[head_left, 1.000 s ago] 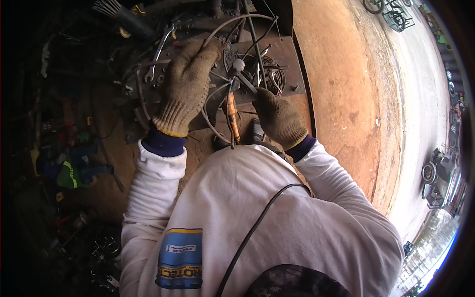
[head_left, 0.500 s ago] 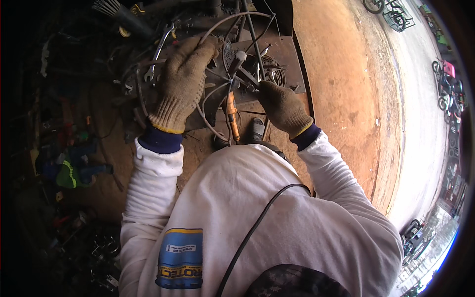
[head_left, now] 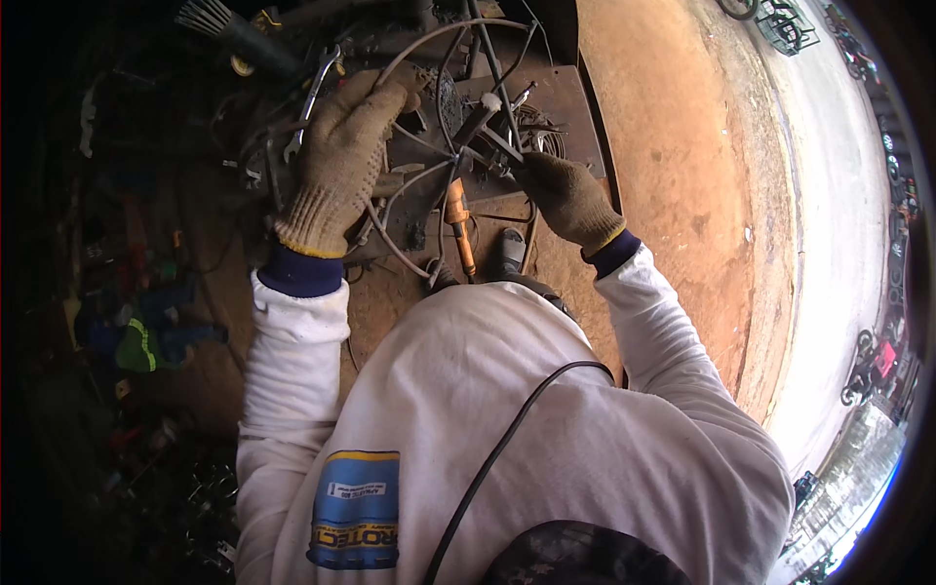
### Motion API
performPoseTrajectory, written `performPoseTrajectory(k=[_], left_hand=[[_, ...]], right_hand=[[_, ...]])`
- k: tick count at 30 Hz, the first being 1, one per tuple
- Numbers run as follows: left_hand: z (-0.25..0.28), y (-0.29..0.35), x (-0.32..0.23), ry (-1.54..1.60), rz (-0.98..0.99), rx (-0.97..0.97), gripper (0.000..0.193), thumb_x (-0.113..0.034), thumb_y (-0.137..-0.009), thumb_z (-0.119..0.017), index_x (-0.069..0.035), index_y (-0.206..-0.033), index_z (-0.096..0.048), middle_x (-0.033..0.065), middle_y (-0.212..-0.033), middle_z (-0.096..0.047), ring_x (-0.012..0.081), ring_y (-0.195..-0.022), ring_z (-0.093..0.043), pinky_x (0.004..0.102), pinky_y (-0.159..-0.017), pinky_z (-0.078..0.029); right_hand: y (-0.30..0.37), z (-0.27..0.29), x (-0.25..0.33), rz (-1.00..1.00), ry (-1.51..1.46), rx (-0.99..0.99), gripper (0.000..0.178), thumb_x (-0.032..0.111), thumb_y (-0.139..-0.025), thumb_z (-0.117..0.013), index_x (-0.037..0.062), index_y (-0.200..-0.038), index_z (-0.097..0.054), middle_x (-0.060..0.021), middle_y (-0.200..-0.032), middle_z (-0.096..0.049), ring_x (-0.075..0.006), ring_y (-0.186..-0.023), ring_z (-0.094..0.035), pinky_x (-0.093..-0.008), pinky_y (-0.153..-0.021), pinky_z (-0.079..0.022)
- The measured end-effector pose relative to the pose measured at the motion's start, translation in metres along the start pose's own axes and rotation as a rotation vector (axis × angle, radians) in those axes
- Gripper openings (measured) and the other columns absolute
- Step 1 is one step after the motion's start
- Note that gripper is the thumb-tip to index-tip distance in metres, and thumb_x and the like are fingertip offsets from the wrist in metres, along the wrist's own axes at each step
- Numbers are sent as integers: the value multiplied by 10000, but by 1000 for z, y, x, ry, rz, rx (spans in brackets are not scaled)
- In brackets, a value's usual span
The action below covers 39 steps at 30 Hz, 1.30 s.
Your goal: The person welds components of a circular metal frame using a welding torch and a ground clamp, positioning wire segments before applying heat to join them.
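My left hand (head_left: 341,156), in a brown knitted glove with a yellow-edged cuff, is closed on the left side of a round frame of bent metal rod (head_left: 441,32). Its fingertips are partly hidden. Curved rods of the frame meet near its middle. My right hand (head_left: 570,200), gloved alike, is closed round the handle of what looks like a hammer (head_left: 476,123). The dark head has a pale worn end and lies over the frame's centre. A long straight rod (head_left: 494,73) runs down close to this hand. An orange-bodied power tool (head_left: 459,224) sits below the frame, towards me.
A dark metal worktop (head_left: 575,107) carries a coil of wire (head_left: 546,141). A large wrench (head_left: 314,102) lies left, near a dark container of rods (head_left: 224,34). My sandalled foot (head_left: 512,249) stands below. Brown ground (head_left: 673,146) stretches right, towards a pale road.
The round frame has shifted and turned a little, its lower end swinging left. My left hand has moved slightly left and down with it. My right hand and the hammer have shifted slightly right.
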<state>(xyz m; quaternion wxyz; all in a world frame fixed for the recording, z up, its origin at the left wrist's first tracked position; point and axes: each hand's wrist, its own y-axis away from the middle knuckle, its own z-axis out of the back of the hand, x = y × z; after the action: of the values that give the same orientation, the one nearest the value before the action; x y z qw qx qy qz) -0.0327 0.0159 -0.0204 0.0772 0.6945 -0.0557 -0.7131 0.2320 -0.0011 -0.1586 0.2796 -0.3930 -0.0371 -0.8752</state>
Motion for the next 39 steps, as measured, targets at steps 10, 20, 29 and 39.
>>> performPoseTrajectory(k=[10,20,29,39], left_hand=[[22,-12,15,-106,-20,91,356,-294,-997,-606,-89,-1282,-664,61,-1241,-686,188,-1187,-614,417,-901,-580],[18,-7,9,-87,21,76,340,-251,-1005,-605,-62,-1281,-666,62,-1213,-703,149,-1147,-634,339,-1009,-486],[-1,-2,8,-127,-174,94,276,-193,-1002,-588,-17,-1182,-701,48,-1050,-713,136,-980,-637,291,-904,-490],[-21,4,2,-237,-305,101,236,-199,-1011,-579,0,-1004,-706,37,-867,-654,129,-815,-594,288,-771,-476]], right_hand=[[3,2,0,76,87,6,273,103,-970,-594,-12,-1210,-656,-195,-1121,-697,-343,-1000,-688,-376,-844,-556],[0,2,4,101,162,42,270,116,-936,-593,2,-1175,-644,-187,-1084,-693,-373,-959,-689,-411,-800,-561],[-8,12,47,-82,198,12,293,105,-917,-558,65,-1200,-622,-172,-1005,-691,-380,-943,-688,-446,-794,-561],[-7,9,56,-222,235,107,241,180,-972,-543,68,-1160,-644,-183,-963,-706,-391,-893,-696,-461,-746,-562]])
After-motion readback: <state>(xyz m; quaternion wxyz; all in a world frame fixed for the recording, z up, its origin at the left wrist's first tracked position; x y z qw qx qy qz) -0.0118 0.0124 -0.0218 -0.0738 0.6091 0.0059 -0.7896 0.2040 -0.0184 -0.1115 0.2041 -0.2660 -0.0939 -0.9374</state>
